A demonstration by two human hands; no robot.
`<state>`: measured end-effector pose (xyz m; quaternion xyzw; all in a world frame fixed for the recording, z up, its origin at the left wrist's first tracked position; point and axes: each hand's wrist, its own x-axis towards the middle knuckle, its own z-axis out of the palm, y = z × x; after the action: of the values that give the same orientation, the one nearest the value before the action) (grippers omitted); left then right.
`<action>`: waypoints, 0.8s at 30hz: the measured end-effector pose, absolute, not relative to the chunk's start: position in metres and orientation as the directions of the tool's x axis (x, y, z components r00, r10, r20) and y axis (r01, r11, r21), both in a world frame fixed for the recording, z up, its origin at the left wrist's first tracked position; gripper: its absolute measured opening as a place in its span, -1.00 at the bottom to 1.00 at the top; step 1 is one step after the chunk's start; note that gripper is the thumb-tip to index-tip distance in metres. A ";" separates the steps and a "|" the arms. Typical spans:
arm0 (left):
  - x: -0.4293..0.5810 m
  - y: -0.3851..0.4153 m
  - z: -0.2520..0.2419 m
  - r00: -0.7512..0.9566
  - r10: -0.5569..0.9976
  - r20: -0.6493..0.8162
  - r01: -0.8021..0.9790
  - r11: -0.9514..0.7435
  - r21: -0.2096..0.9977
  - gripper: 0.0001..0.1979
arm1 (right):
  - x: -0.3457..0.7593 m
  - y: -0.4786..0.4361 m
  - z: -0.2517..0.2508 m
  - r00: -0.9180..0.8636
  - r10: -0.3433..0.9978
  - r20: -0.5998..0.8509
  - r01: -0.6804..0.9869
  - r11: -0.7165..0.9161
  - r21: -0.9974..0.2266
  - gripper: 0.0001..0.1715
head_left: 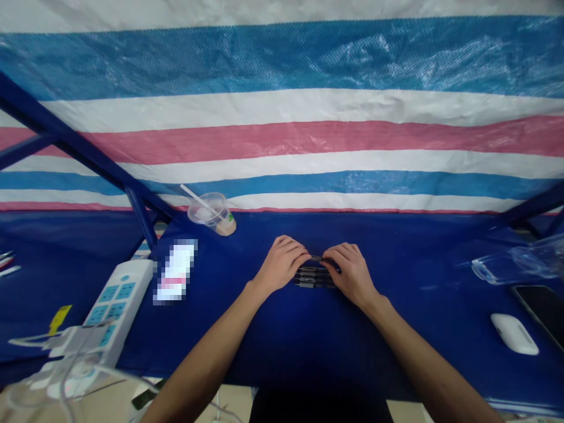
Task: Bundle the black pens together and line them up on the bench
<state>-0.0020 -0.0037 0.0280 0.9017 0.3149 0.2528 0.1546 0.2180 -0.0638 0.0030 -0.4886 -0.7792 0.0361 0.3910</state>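
Observation:
Between my two hands, a dark pen [316, 258] is pinched at both ends, lying sideways. My left hand [284, 262] closes its thumb and fingers on the left end; my right hand [350, 271] grips the right end, its fingers curled over it. Just nearer to me, several dark pens with grey grips [308, 280] lie side by side in a row on the blue surface [317, 335]. My right hand covers their right ends.
At the left are a clear plastic cup with a straw [215, 214], a pixelated bright phone-like rectangle [176, 272] and a white power strip [117, 308] with cables. At the right are a white earbud case [514, 333], a dark phone [541, 311] and clear plastic [515, 261]. Striped sheeting [308, 141] hangs behind.

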 end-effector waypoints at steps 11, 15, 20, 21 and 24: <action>-0.004 -0.002 0.022 0.661 0.620 0.422 0.451 -0.778 0.438 -0.83 | 0.221 -0.063 0.001 -0.225 0.812 0.538 0.724 0.509 -0.466 -0.93; -0.003 -0.003 0.026 0.670 0.639 0.377 0.490 -0.763 0.422 -0.74 | 0.220 -0.064 0.002 -0.213 0.798 0.564 0.731 0.513 -0.450 -0.96; -0.003 -0.002 0.026 0.683 0.644 0.346 0.489 -0.754 0.439 -0.71 | 0.220 -0.064 0.004 -0.183 0.787 0.589 0.744 0.503 -0.440 -0.96; -0.002 -0.002 0.025 0.681 0.641 0.353 0.481 -0.756 0.444 -0.71 | 0.220 -0.063 0.004 -0.180 0.789 0.587 0.745 0.499 -0.443 -0.96; -0.002 -0.002 0.023 0.676 0.628 0.387 0.456 -0.768 0.449 -0.72 | 0.221 -0.063 0.002 -0.162 0.811 0.562 0.749 0.472 -0.465 -0.91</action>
<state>-0.0018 -0.0021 0.0235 0.9013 0.3007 0.2679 0.1597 0.2212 -0.0631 0.0024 -0.5121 -0.7613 0.0391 0.3956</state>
